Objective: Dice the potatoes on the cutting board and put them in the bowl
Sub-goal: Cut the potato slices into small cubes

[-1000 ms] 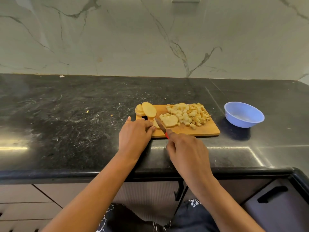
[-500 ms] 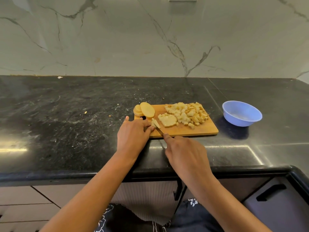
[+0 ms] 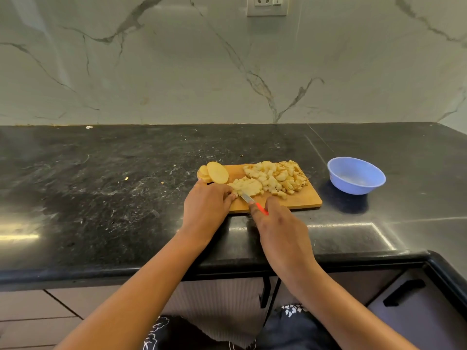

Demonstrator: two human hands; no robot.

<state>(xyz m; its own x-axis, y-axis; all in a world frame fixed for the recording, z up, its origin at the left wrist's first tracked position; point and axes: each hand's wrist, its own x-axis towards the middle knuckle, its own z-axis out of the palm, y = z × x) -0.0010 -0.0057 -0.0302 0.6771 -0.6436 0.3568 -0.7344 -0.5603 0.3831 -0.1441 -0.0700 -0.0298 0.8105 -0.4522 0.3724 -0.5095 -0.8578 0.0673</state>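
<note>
A wooden cutting board (image 3: 300,202) lies on the black counter. A heap of diced potato (image 3: 276,176) covers its far right part. Uncut round potato slices (image 3: 214,172) sit at its far left corner. A cross-cut slice stack (image 3: 246,186) lies in the middle. My left hand (image 3: 206,208) rests at the board's left edge, fingertips touching that stack. My right hand (image 3: 274,223) grips a red-handled knife (image 3: 249,199), its blade against the stack's near side. A light blue bowl (image 3: 356,175) stands to the right of the board and looks empty.
The counter's front edge (image 3: 126,274) runs just below my forearms, with drawers and cabinet handles underneath. A marble wall with a power socket (image 3: 267,5) rises behind. Small crumbs dot the counter left of the board.
The knife blade has moved right, from the small piece at the board's left edge to the cross-cut stack. My left hand's fingers followed it. The view has tilted upward.
</note>
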